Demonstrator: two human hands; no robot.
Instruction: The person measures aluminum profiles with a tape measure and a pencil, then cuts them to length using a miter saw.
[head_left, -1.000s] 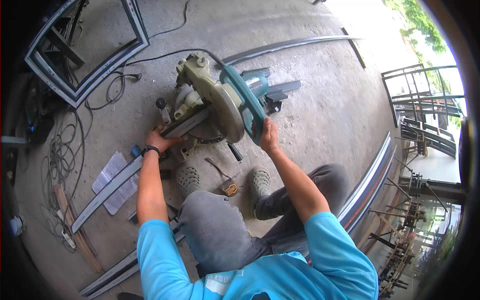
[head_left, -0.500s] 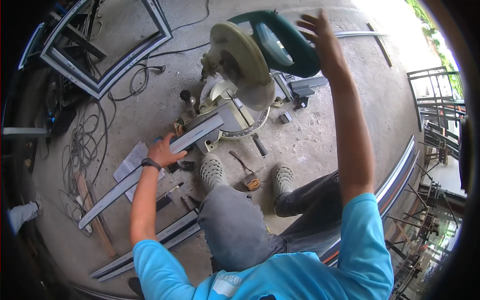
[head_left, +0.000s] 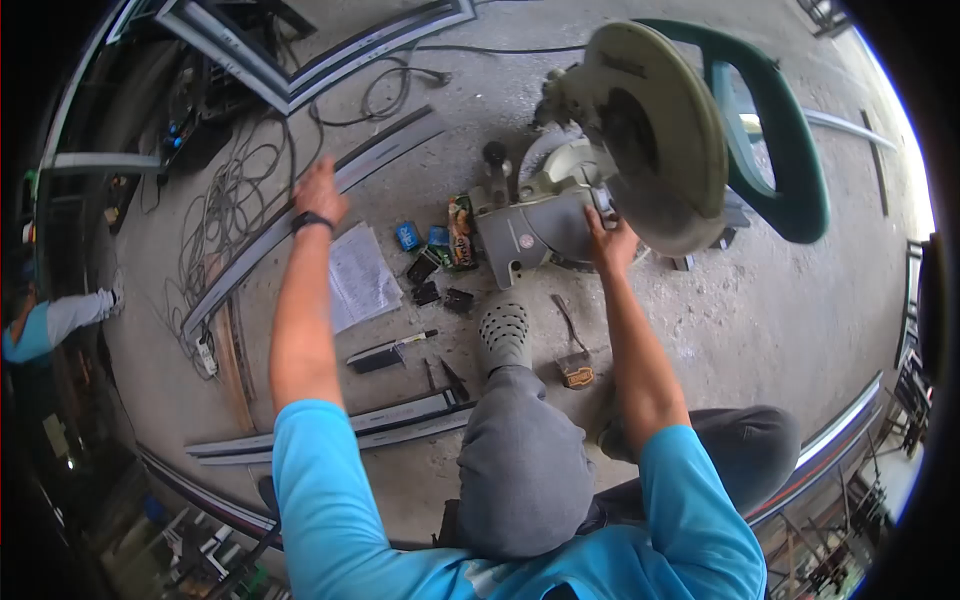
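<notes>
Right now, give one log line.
left hand: holding long grey metal strip | right hand: at cream-and-green miter saw | saw: head raised

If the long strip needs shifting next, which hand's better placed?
Left, I'd say: the left hand is already at the long strip, while the right hand is over at the miter saw.

A saw (head_left: 660,130) with a cream guard (head_left: 690,80) and green handle (head_left: 790,150) stands flat on the floor (head_left: 725,345), well in from its edges, head raised above its grey base (head_left: 535,232). A long grey bar (head_left: 389,148), dark along one side, slants apart from it, one end toward the floor's left edge.
</notes>
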